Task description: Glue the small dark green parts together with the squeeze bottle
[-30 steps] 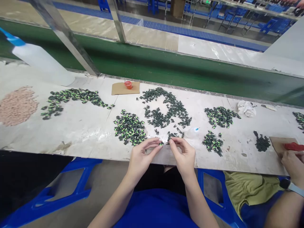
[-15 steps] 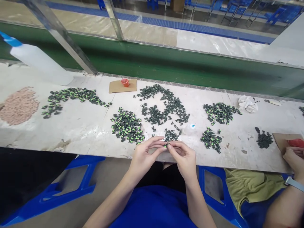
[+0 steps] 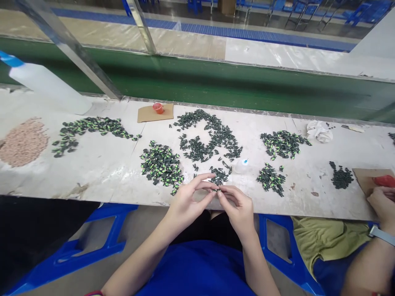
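My left hand (image 3: 190, 199) and my right hand (image 3: 237, 205) meet at their fingertips over the table's front edge. Both pinch a small dark piece (image 3: 216, 190) between thumb and fingers; its details are too small to tell. Just beyond the fingers lies a small group of dark green pieces (image 3: 219, 175), with a larger ring-shaped pile (image 3: 220, 133) behind it. Left of my hands sits a heap of dark pieces with bright green marks (image 3: 162, 164). A small clear bottle with a blue tip (image 3: 241, 165) stands to the right of the small group.
More green-marked piles (image 3: 285, 144) lie at right, and another (image 3: 92, 126) at left beside pink pieces (image 3: 24, 142). A red cup (image 3: 158, 108) rests on cardboard (image 3: 145, 114). A large white bottle (image 3: 51, 88) is back left. A person's hand (image 3: 382, 202) is far right.
The view has shifted slightly. My hands stay together around the small piece, with the left fingers a little more spread. The person's hand at right has moved slightly against the red object.
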The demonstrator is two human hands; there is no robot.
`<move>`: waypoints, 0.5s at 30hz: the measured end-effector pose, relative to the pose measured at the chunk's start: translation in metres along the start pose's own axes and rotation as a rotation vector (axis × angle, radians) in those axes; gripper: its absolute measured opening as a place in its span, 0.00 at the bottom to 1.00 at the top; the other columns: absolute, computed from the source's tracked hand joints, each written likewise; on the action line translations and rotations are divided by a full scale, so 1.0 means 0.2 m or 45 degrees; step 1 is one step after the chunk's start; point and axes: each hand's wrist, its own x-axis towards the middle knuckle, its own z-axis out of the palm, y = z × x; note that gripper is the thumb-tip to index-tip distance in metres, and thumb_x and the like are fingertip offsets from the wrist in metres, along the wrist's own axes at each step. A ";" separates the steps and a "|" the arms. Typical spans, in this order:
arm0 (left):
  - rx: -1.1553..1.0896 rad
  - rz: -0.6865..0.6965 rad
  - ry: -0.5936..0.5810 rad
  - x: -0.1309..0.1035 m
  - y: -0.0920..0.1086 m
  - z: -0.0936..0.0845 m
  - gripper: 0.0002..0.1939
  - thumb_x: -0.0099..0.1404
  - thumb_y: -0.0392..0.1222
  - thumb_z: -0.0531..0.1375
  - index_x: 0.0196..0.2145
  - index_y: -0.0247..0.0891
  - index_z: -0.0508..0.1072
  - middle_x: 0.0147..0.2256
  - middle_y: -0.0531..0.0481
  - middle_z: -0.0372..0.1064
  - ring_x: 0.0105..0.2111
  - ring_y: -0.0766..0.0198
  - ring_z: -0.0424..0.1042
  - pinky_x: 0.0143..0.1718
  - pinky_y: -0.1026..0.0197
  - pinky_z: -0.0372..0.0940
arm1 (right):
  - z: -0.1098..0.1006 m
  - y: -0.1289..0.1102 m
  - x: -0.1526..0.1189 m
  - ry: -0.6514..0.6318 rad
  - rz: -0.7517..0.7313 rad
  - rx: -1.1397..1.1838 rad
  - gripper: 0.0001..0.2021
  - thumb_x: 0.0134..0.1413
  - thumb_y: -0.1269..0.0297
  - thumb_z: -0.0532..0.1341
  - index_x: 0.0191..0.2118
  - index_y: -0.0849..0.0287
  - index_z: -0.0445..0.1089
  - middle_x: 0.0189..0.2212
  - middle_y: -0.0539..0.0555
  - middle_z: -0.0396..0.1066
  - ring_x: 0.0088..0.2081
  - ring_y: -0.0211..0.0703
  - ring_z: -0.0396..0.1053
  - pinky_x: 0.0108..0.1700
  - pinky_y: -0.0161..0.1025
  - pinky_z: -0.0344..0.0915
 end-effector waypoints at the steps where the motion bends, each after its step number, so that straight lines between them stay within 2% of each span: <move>1: 0.070 0.030 -0.020 0.00 0.01 0.00 0.19 0.61 0.38 0.59 0.51 0.40 0.66 0.37 0.49 0.78 0.41 0.60 0.77 0.45 0.60 0.70 | -0.01 0.00 -0.01 -0.012 -0.029 -0.047 0.07 0.54 0.64 0.62 0.39 0.55 0.76 0.37 0.54 0.77 0.38 0.43 0.75 0.42 0.39 0.74; 4: 0.211 0.170 -0.071 0.00 0.02 0.00 0.24 0.64 0.36 0.56 0.58 0.40 0.58 0.39 0.49 0.77 0.42 0.61 0.76 0.47 0.59 0.69 | -0.03 -0.01 -0.02 -0.009 -0.079 -0.135 0.09 0.56 0.65 0.61 0.41 0.55 0.76 0.39 0.55 0.77 0.39 0.44 0.75 0.44 0.41 0.74; 7: 0.326 0.333 -0.084 0.00 0.01 0.02 0.26 0.67 0.36 0.53 0.61 0.39 0.54 0.41 0.46 0.76 0.43 0.60 0.75 0.48 0.58 0.67 | -0.04 -0.01 -0.03 0.010 -0.043 -0.109 0.09 0.56 0.64 0.60 0.41 0.55 0.76 0.39 0.55 0.78 0.39 0.46 0.76 0.43 0.42 0.74; 10: 0.429 0.472 -0.079 0.00 -0.01 0.02 0.25 0.69 0.34 0.50 0.62 0.40 0.52 0.41 0.46 0.76 0.43 0.62 0.74 0.48 0.58 0.67 | -0.04 -0.02 -0.03 0.011 0.066 0.003 0.09 0.55 0.62 0.62 0.39 0.55 0.77 0.37 0.54 0.78 0.38 0.47 0.76 0.43 0.43 0.74; 15: 0.546 0.800 -0.105 0.04 -0.05 0.01 0.25 0.69 0.31 0.49 0.62 0.42 0.49 0.39 0.49 0.77 0.38 0.66 0.75 0.47 0.59 0.63 | -0.06 -0.01 -0.03 0.000 0.271 0.225 0.10 0.49 0.57 0.66 0.33 0.56 0.77 0.31 0.53 0.79 0.34 0.47 0.78 0.40 0.43 0.76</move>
